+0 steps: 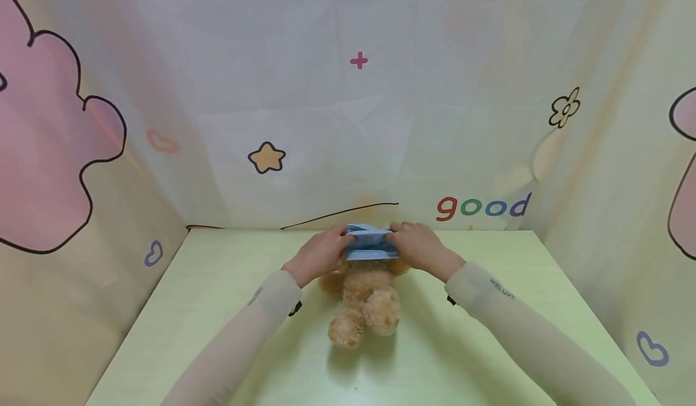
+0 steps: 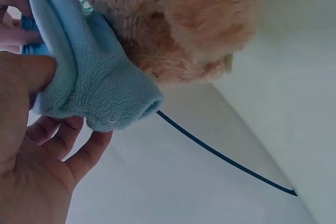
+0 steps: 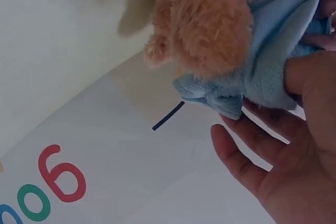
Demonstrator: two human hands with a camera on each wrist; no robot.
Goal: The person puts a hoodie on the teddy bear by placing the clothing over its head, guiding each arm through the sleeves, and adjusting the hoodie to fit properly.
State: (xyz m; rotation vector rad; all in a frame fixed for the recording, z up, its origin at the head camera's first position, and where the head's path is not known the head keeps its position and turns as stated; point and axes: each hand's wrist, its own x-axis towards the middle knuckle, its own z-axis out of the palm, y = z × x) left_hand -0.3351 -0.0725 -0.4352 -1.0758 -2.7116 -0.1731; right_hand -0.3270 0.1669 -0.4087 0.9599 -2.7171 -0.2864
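Note:
A tan plush toy [image 1: 367, 297] lies on the table with its legs toward me; its head is hidden behind a small light-blue fleece garment [image 1: 372, 246]. My left hand [image 1: 321, 254] pinches the garment's hem at the left side, thumb inside the opening. On the opposite side my right hand [image 1: 421, 246] pinches the same hem, so the opening is spread between both hands. A short sleeve-like tube of the garment [image 2: 110, 85] hangs beside the fur in the left wrist view. In the right wrist view the garment [image 3: 268, 56] touches the plush toy [image 3: 210, 27].
The pale green table [image 1: 228, 297] runs back to a printed curtain [image 1: 304, 80], which also hangs along both sides. Colored letters [image 1: 484, 206] are printed low on the curtain at the right. Nothing else stands on the table in view.

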